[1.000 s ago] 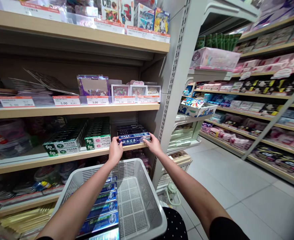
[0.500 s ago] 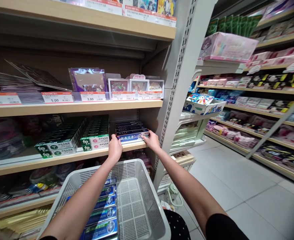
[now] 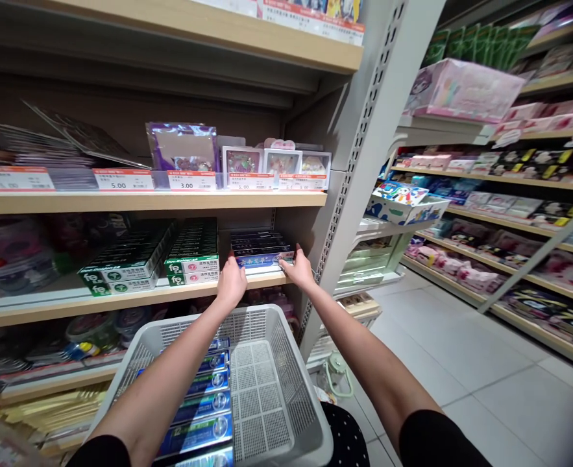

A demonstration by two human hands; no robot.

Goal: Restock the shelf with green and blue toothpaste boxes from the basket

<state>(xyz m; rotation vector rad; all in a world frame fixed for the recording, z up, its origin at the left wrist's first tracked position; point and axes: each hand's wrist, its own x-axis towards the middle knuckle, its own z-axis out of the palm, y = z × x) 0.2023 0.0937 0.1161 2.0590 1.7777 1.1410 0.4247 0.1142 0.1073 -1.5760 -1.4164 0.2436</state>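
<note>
Dark blue toothpaste boxes (image 3: 267, 259) lie in a row on the lower shelf, near its right end. My left hand (image 3: 231, 283) grips their left end, with the fingertips at the corner of the front box. At the other end my right hand (image 3: 298, 268) presses its thumb on the front face and its fingers on the side. Just left of my left hand stand green and white toothpaste boxes (image 3: 193, 266), with another green and white row (image 3: 121, 283) beyond them. A grey plastic basket (image 3: 310, 415) below my arms holds several blue boxes (image 3: 201, 407) along its left side.
Overhead, a wooden shelf (image 3: 169, 203) carries price labels and small packaged goods. A perforated metal upright (image 3: 354, 162) rises right of my right hand. Stocked shelves (image 3: 510, 188) stand across the tiled floor (image 3: 490, 370). A dotted dark fabric (image 3: 344, 434) shows beside the basket.
The dark blue boxes have slid slightly back from the shelf's front edge between my hands. Both hands keep their hold. The camera view has shifted a little.
</note>
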